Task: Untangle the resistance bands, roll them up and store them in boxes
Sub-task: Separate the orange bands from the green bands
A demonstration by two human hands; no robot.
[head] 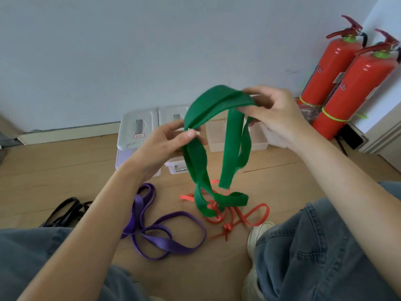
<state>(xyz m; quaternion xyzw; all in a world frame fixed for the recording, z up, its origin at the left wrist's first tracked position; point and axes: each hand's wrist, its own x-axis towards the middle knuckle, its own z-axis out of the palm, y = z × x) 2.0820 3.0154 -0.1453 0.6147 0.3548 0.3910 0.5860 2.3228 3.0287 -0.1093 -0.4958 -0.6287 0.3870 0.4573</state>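
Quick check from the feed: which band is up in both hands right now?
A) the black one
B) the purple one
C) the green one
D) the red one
C: the left hand and the right hand both pinch the green band, its lower loops trailing onto the red band; the purple band and the black band lie on the floor.

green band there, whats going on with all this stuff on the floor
A person sitting on the floor holds the green band up with both hands, the left hand pinching one side and the right hand gripping the other. Its lower end hangs onto a knotted red band. A purple band and a black band lie loose on the floor. Storage boxes wait by the wall.
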